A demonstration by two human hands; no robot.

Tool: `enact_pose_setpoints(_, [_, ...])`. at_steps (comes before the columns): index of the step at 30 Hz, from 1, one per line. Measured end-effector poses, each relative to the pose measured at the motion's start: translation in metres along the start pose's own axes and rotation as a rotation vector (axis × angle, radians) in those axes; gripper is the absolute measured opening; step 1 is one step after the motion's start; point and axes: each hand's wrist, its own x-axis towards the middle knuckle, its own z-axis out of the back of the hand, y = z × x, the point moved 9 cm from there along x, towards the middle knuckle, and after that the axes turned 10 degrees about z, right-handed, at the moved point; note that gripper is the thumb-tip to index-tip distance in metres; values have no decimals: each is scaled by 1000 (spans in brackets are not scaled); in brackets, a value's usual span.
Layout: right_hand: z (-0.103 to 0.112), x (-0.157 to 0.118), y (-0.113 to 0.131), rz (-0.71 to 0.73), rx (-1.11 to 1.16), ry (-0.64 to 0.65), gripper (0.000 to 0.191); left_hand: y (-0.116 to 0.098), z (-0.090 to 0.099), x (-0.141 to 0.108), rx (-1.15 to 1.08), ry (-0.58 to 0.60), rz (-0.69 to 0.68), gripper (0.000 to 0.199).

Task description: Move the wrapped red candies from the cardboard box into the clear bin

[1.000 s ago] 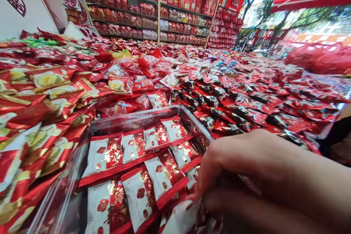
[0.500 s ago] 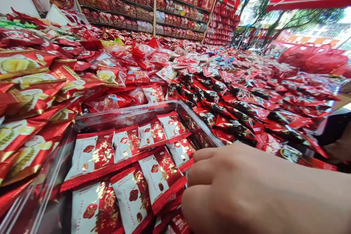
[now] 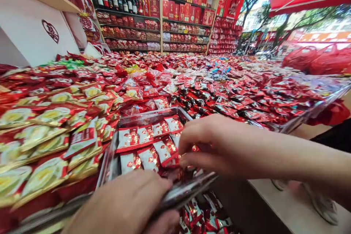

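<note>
A clear plastic tray [image 3: 142,115] holds rows of small red-and-white packets [image 3: 149,158]. My right hand [image 3: 205,144] reaches over the tray's right side, fingers curled down at the packets; its fingertips are partly hidden, and whether they pinch a packet is unclear. My left hand [image 3: 123,203] is at the tray's near edge, its fingers partly hidden and its thumb below the rim; it appears closed round that edge. Gold-and-red packets [image 3: 45,170] lie to the left of the tray. Black-and-red packets [image 3: 194,99] lie beyond its right corner.
Loose wrapped packets cover the wide display. More packets [image 3: 203,214] lie below the tray's near edge. Stocked shelves [image 3: 161,25] stand behind. Red plastic bags [image 3: 329,60] sit at the far right. A person's shoe [image 3: 325,206] shows at lower right.
The view has drawn back and shows more of the display. My left hand has come into view at the tray's near edge. My right hand's fingers are now curled over the packets.
</note>
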Motion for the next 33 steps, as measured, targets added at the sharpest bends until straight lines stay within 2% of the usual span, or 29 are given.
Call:
enact_pose_setpoints(1, [4, -12, 10, -3, 62, -24, 13, -1, 7, 1, -33, -7, 58, 28])
enact_pose_setpoints(2, [-2, -24, 18, -7, 151, 9, 14, -2, 15, 0, -78, -43, 104, 26])
enact_pose_setpoints(3, [-17, -36, 26, -6, 256, 91, 15, -6, 27, -4, -124, -143, 126, 25])
enact_pose_setpoints(5, [-69, -62, 38, 15, 424, 317, 15, -19, 50, -24, -158, -375, 91, 30])
enact_pose_setpoints(6, [-100, -74, 41, 33, 455, 422, 16, -27, 53, -37, -150, -427, 51, 34])
enact_pose_setpoints(7, [-132, -84, 39, 38, 432, 487, 16, -36, 50, -50, -135, -429, 8, 37])
enact_pose_setpoints(8, [-164, -91, 31, 24, 340, 525, 17, -45, 40, -63, -123, -363, -44, 39])
enact_pose_setpoints(10, [-226, -102, 8, -58, 162, 595, 17, -51, 15, -90, -136, -261, -64, 40])
enact_pose_setpoints(11, [-250, -103, -1, -93, 137, 588, 19, -52, 0, -103, -164, -204, -56, 41])
enact_pose_setpoints(13, [-280, -98, -19, -178, 116, 468, 29, -36, -29, -122, -229, -114, 117, 41])
enact_pose_setpoints(15, [-298, -92, -29, -214, 111, 376, 44, -21, -57, -134, -298, 11, 271, 35])
enact_pose_setpoints(17, [-311, -90, -32, -212, 105, 364, 51, -13, -74, -137, -344, 89, 368, 29])
enact_pose_setpoints(18, [-316, -91, -31, -206, 107, 371, 48, -10, -77, -137, -363, 99, 401, 27])
enact_pose_setpoints(20, [-321, -94, -30, -179, 123, 394, 30, -7, -80, -135, -400, 102, 461, 24])
enact_pose_setpoints(22, [-321, -96, -25, -133, 155, 416, 14, 0, -91, -138, -437, 163, 578, 23])
enact_pose_setpoints(26, [-314, -93, -18, -107, 180, 415, 17, 16, -123, -159, -458, 303, 848, 27])
enact_pose_setpoints(31, [-334, -98, -11, -163, 114, 448, 43, 21, -147, -171, -522, 420, 908, 24])
enact_pose_setpoints(33, [-341, -99, -6, -129, 129, 402, 41, 20, -150, -173, -558, 458, 910, 24])
